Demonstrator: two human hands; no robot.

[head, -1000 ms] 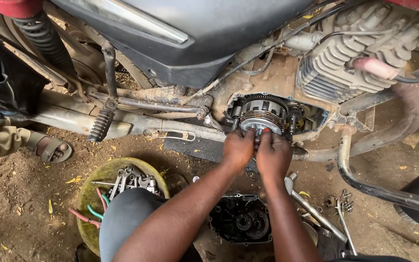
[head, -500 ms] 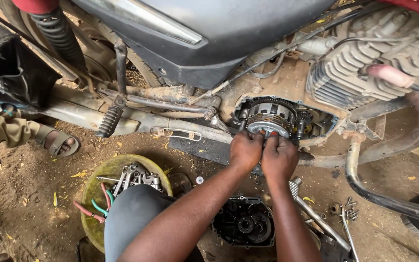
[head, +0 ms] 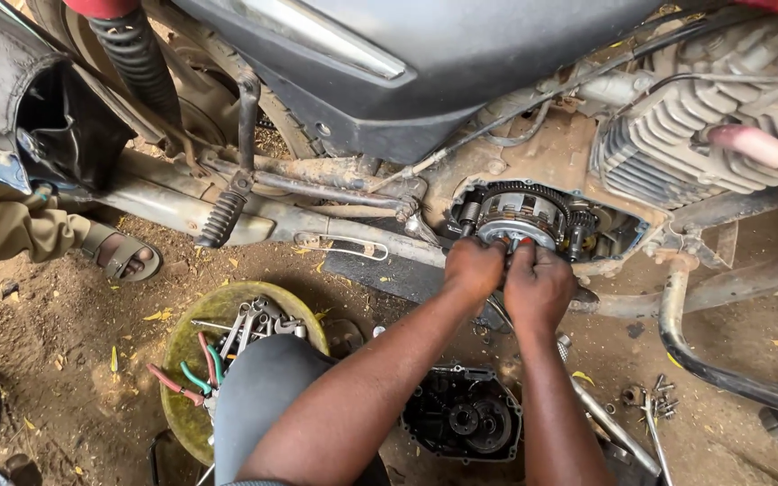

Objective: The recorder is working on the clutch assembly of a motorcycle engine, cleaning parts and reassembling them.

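Note:
A motorcycle lies over dirt ground with its engine side cover off, baring the round toothed clutch [head: 522, 214] and small gears beside it. My left hand [head: 473, 267] is curled against the clutch's lower rim. My right hand [head: 538, 286] sits right next to it, touching it, with fingers pinched on a small tool [head: 524, 244] whose red tip pokes out at the clutch's centre. What the fingertips hold is mostly hidden. My knee [head: 267, 387] is below my forearms.
The removed black engine cover [head: 463, 421] lies on the ground under my arms. A yellow-green bowl [head: 193, 340] of wrenches and pliers stands at the left. Loose bolts [head: 655, 396] lie at the right. Another person's sandalled foot [head: 123, 255] rests at far left. The exhaust pipe [head: 704, 364] curves at the right.
Both hands have stayed pressed at the clutch's lower edge with only small finger movements. The view has drifted slightly, shifting the motorcycle a little to the right.

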